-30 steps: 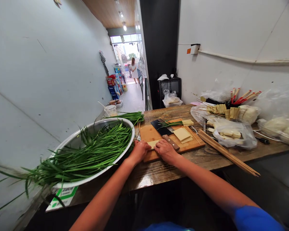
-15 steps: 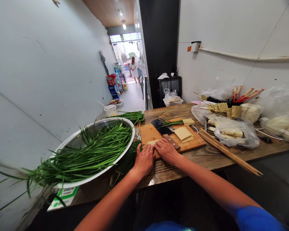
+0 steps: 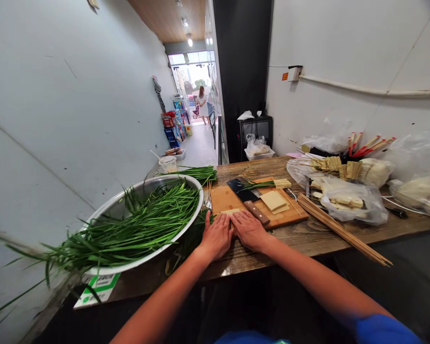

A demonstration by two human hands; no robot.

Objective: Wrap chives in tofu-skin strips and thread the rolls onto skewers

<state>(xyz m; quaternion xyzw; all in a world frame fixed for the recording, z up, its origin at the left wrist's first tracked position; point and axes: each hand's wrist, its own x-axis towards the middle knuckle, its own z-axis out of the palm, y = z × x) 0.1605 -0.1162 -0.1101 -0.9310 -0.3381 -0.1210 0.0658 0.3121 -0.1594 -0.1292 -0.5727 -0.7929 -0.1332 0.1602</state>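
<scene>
At the far left a wide metal basin [image 3: 111, 210] sat on the worktop [image 3: 308, 236], heaped with long green chives [image 3: 136, 229], some of them trailing over its near rim and blurring toward the picture's edge. Just right of it the left hand [image 3: 218, 235] lay palm down, fingers spread flat, pressed on a pale tofu sheet [image 3: 230, 211] at the near end of the cutting board [image 3: 232, 198]; its grip was open and closed on nothing. The right hand [image 3: 250, 230] lay flat beside it, almost touching, equally open, also bearing down on that sheet. By my reading the step in hand was flattening or rolling the sheet, and the next move would call for curling the fingers under its edge without tearing it, though that was only a judgement. Most of the sheet was hidden under the two palms, so whether any chives lay inside it could not be told. Further right a cleaver [image 3: 249, 193] rested on the board, its handle just beside the right hand, then a stack of cut tofu squares [image 3: 273, 200] and a small chive bundle [image 3: 263, 183]. A row of bamboo skewers [image 3: 340, 231] lay on the worktop beyond, and the plastic bags [image 3: 351, 200] at the right blurred their contents.
</scene>
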